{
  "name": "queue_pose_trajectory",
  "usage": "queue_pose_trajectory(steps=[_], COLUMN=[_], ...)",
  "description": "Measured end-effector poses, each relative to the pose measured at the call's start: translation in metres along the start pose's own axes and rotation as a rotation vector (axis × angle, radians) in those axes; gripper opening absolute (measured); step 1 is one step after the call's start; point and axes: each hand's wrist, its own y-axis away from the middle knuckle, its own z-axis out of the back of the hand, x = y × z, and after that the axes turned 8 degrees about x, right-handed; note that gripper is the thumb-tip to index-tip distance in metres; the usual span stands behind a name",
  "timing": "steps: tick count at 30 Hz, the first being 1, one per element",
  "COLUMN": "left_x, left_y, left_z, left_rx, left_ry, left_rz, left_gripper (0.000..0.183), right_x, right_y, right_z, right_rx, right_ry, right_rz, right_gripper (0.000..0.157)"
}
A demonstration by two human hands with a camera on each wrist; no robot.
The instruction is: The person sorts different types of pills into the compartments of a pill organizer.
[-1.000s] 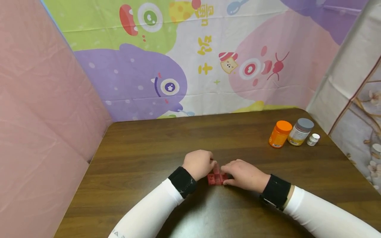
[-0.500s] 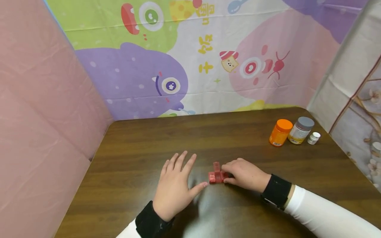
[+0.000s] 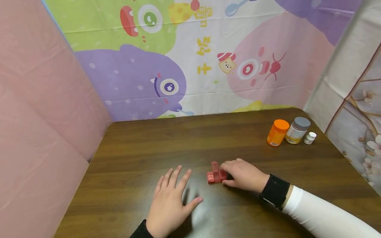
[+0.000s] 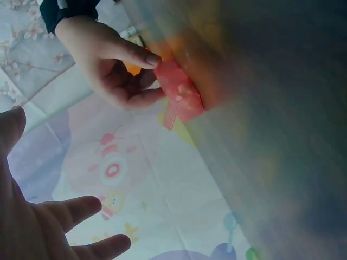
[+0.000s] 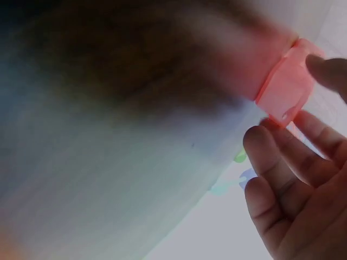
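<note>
A small red translucent pill box with several compartments lies on the table. Its middle lid stands up, and inside the left compartment something pale shows through. My right hand holds the box at its right end between thumb and fingers, covering that end in the head view. In the right wrist view the thumb is on one side of the pill box and the fingertips are on the other. My left hand is spread out to the left of the box, apart from it and holding nothing.
On the brown wooden table, an orange bottle, a grey-lidded jar and a small white bottle stand at the back right. A cartoon-printed cloth hangs behind the table, with a pink cloth at the left.
My left hand has let go of the pill box, spread its fingers and drawn back left and toward the near edge. The right hand stays on the box, whose middle lid remains raised.
</note>
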Motion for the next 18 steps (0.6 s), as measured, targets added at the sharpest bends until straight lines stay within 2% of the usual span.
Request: queue_pose_trajectory(steps=[4, 7, 12, 18], left_x=[0.0, 0.001, 0.002, 0.004], left_y=[0.002, 0.004, 0.006, 0.009], left_z=[0.0, 0.0, 0.0, -0.001], left_rx=[0.013, 0.011, -0.006, -0.014], left_ry=[0.025, 0.036, 0.019, -0.003], left_rz=[0.044, 0.059, 0.055, 0.053], left_gripper=[0.083, 0.082, 0.08, 0.08], right_x=[-0.002, -0.006, -0.03, -0.085], right_y=[0.007, 0.015, 0.035, 0.067], right_z=[0.002, 0.007, 0.026, 0.065], right_rx=[-0.038, -0.084, -0.257, -0.502], right_ry=[-0.01, -0.027, -0.052, -0.027], right_rz=[-0.027, -0.063, -0.156, -0.339], right_gripper=[0.05, 0.055, 0.05, 0.036])
